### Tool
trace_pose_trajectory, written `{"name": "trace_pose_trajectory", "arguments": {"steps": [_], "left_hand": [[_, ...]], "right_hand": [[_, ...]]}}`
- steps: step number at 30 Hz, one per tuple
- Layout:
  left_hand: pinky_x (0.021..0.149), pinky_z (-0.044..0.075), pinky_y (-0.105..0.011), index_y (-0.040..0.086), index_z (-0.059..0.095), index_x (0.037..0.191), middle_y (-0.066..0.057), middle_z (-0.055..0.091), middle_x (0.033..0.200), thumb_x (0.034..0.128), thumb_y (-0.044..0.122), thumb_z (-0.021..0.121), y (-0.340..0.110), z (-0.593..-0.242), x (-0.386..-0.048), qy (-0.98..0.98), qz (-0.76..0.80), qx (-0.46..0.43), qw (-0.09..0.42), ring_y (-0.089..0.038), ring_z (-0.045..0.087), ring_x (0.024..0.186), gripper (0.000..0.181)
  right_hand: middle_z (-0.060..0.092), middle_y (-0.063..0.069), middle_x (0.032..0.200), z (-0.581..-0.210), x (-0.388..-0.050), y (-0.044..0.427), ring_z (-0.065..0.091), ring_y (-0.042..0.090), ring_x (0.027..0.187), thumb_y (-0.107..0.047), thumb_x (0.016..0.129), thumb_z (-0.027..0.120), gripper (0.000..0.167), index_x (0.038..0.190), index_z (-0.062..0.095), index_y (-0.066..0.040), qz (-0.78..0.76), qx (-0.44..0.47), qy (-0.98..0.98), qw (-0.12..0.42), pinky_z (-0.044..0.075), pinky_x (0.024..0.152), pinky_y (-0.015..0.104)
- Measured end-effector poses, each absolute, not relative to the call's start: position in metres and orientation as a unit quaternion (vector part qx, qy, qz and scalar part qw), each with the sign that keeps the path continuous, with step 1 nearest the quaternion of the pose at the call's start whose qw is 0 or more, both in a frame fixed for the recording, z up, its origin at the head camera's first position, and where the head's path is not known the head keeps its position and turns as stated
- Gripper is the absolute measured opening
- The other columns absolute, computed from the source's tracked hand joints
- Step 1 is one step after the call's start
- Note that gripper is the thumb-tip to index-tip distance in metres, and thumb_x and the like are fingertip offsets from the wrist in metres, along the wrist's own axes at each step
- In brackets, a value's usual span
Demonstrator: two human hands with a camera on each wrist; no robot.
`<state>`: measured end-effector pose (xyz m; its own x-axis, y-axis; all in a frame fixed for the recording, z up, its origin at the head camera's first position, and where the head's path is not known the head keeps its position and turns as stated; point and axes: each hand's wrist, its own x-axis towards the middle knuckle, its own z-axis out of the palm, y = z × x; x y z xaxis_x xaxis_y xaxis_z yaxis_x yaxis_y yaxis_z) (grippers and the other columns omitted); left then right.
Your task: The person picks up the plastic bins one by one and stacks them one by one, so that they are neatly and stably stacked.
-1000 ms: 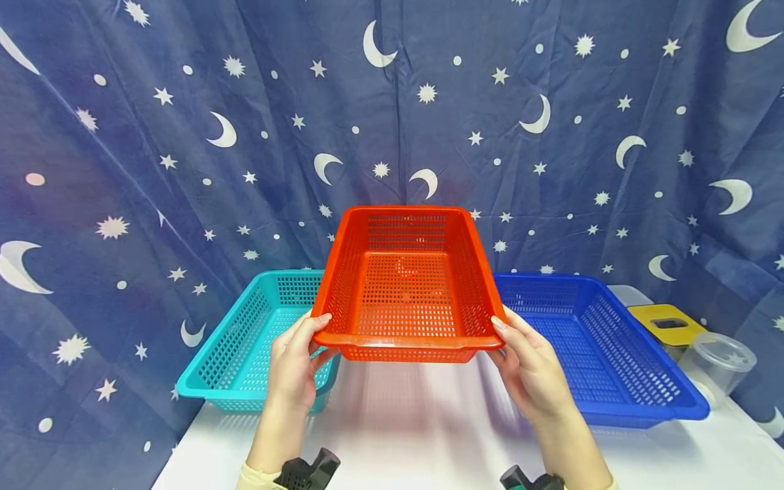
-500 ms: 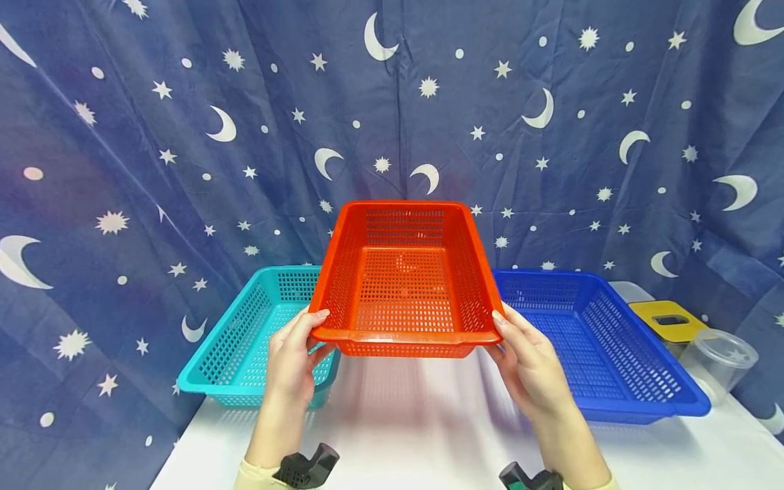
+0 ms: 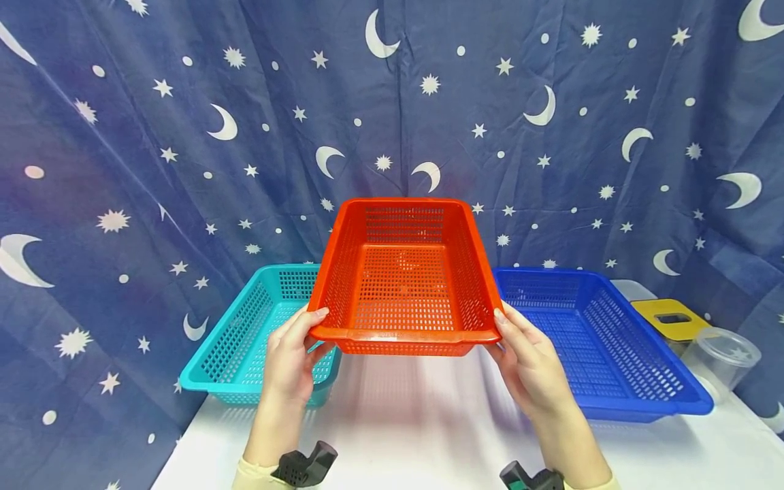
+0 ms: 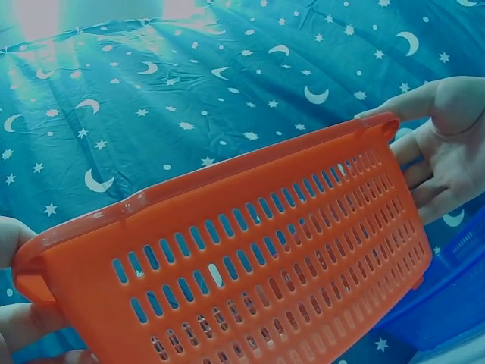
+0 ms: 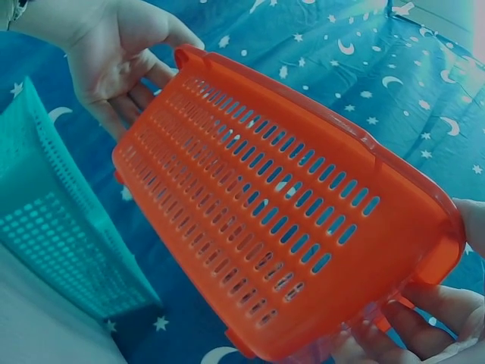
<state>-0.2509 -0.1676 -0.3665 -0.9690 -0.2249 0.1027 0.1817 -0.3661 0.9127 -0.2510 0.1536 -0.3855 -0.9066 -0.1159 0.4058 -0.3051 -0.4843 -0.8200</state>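
Note:
Both hands hold up a red-orange plastic basket [image 3: 404, 286] with slotted walls, and nothing lies inside it. My left hand [image 3: 290, 357] grips its near left corner, thumb on the rim and fingers underneath. At the near right corner, my right hand [image 3: 529, 361] holds the rim the same way. The basket hangs above the table, tipped so its inside faces me. In the left wrist view, the slotted near wall of the basket [image 4: 258, 250] shows between the hands. The right wrist view has that wall of the basket [image 5: 250, 189] from the other side.
A teal basket [image 3: 229, 388] stands on the white table [image 3: 404, 435] at left, partly behind my left hand. A larger blue basket [image 3: 643, 408] stands at right. Beyond it are a yellow-lidded container [image 3: 670, 318] and a clear tub [image 3: 723, 361]. A starry curtain [image 3: 392, 88] hangs behind.
The red-orange basket and both hands appear slightly higher in the head view. The background has shifted slightly too, and both grips look unchanged.

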Motion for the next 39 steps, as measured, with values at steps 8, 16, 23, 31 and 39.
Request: {"name": "trace_pose_trajectory", "arguments": {"steps": [8,16,23,31,39], "left_hand": [[0.08,0.056,-0.034,-0.001,0.066,0.132,-0.017,0.071,0.113,0.0969,0.017,0.065,-0.1681,-0.3653,-0.2511,-0.546,-0.828,0.018,0.125,-0.027,0.067,0.097,0.04],[0.08,0.055,-0.034,0.0,0.066,0.132,-0.014,0.072,0.11,0.0969,0.018,0.066,-0.1708,-0.3655,-0.251,-0.544,-0.83,0.017,0.12,-0.025,0.068,0.095,0.04],[0.08,0.054,-0.035,-0.001,0.067,0.13,-0.01,0.072,0.106,0.0965,0.018,0.066,-0.1725,-0.3642,-0.2519,-0.537,-0.835,0.022,0.117,-0.024,0.066,0.094,0.038],[0.082,0.054,-0.036,0.001,0.068,0.129,-0.013,0.071,0.111,0.0974,0.019,0.065,-0.1749,-0.3636,-0.252,-0.538,-0.835,0.021,0.119,-0.028,0.065,0.099,0.037],[0.083,0.054,-0.037,0.001,0.071,0.125,-0.012,0.072,0.107,0.0973,0.017,0.065,-0.1767,-0.3637,-0.2505,-0.527,-0.842,0.017,0.116,-0.027,0.066,0.097,0.032]], "right_hand": [[0.051,0.019,0.149,-0.3841,-0.25,0.1534,0.058,0.028,0.126,-0.01,0.11,0.047,0.049,0.152,0.035,0.012,0.824,0.208,-0.523,0.057,0.045,0.106,0.035],[0.047,0.018,0.153,-0.3844,-0.2495,0.1531,0.055,0.028,0.131,-0.011,0.11,0.046,0.051,0.153,0.032,0.012,0.819,0.211,-0.531,0.052,0.044,0.108,0.034],[0.045,0.018,0.155,-0.384,-0.2494,0.1524,0.051,0.028,0.134,-0.012,0.111,0.045,0.051,0.154,0.031,0.011,0.819,0.22,-0.528,0.044,0.043,0.109,0.034],[0.042,0.018,0.157,-0.3845,-0.2491,0.1521,0.046,0.03,0.139,-0.012,0.111,0.041,0.051,0.156,0.029,0.01,0.817,0.237,-0.525,0.038,0.042,0.109,0.035],[0.041,0.019,0.157,-0.3849,-0.2484,0.1522,0.046,0.03,0.139,-0.011,0.112,0.039,0.049,0.156,0.031,0.009,0.814,0.252,-0.522,0.031,0.042,0.11,0.035]]}}
